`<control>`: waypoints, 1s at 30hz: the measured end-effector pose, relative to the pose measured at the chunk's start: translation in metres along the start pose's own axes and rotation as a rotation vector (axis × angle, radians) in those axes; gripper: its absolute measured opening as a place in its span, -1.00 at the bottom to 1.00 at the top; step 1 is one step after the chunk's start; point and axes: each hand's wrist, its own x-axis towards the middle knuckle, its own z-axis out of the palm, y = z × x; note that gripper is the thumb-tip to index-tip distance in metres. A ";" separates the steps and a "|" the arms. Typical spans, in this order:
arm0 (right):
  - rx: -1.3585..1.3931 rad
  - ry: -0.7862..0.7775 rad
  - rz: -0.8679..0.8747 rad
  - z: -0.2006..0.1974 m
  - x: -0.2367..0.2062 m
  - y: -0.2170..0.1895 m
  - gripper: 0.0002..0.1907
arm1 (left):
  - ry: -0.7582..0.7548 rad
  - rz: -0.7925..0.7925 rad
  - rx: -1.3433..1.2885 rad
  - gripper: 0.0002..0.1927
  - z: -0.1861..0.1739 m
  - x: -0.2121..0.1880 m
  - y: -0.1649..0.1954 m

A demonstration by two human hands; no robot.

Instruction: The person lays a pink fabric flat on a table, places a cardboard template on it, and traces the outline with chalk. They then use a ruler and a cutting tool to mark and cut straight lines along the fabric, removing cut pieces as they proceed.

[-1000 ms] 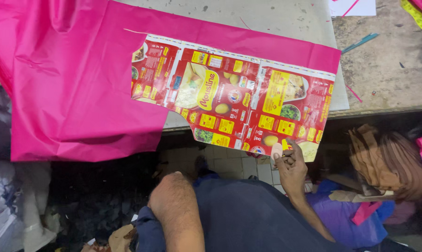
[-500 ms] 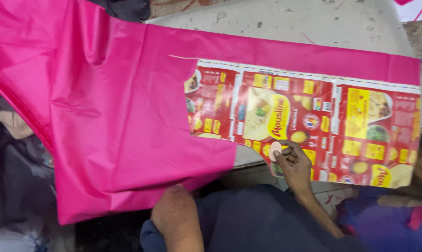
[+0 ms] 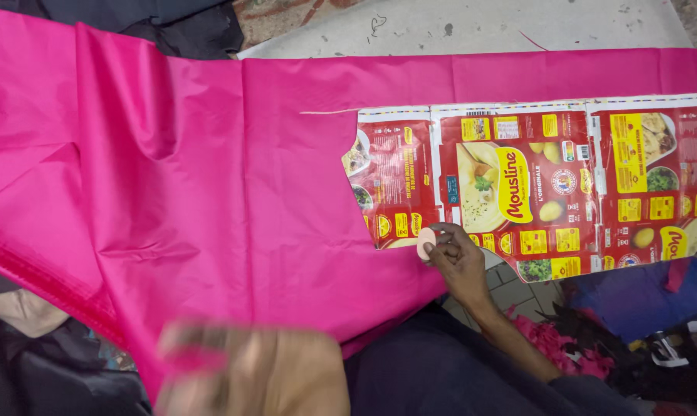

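1. Nearest to me, my left hand (image 3: 209, 362) is a blur low in the view, lying on the bottom edge of the pink fabric (image 3: 194, 200). I cannot tell whether it grips the cloth or only rests on it.

2. Just beyond and to the right, my right hand (image 3: 455, 258) is clenched around a small pale piece of chalk (image 3: 425, 243), pinched at the fingertips. The chalk tip touches the lower left edge of the flattened cardboard carton (image 3: 533, 185) that serves as a pattern.

3. The carton lies straight ahead of my right hand and runs away to its right. Its long axis goes left to right, parallel to the desk edge. Its curved cut end sits just left of the chalk. The right hand is plainly the nearer one; the left is well apart from the carton.

4. The fabric spreads under the carton and far out to the left of both hands, its loose part hanging off the desk (image 3: 441, 27) towards me.

5. Farthest off, beyond the fabric's straight top edge, bare pale desk shows.
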 end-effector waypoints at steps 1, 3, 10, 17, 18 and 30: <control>-0.024 0.016 -0.011 0.004 0.006 -0.003 -0.59 | -0.050 -0.130 0.081 -0.78 -0.002 -0.012 -0.022; -0.078 0.031 -0.034 0.015 0.021 -0.010 -0.58 | -0.249 -0.492 0.227 -0.77 -0.002 -0.045 -0.094; -0.275 -0.045 -0.222 0.099 0.121 -0.045 -0.61 | -0.676 -0.583 0.660 -0.55 -0.034 -0.142 -0.349; -0.347 0.029 -0.412 0.193 0.240 -0.053 -0.59 | -0.705 -0.537 0.856 -0.55 -0.053 -0.153 -0.420; -0.365 0.040 -0.436 0.201 0.250 -0.051 -0.58 | -0.697 -0.531 0.856 -0.56 -0.054 -0.155 -0.422; -0.577 0.076 -0.445 0.227 0.274 -0.050 -0.57 | -0.651 -0.567 0.832 -0.51 -0.054 -0.145 -0.412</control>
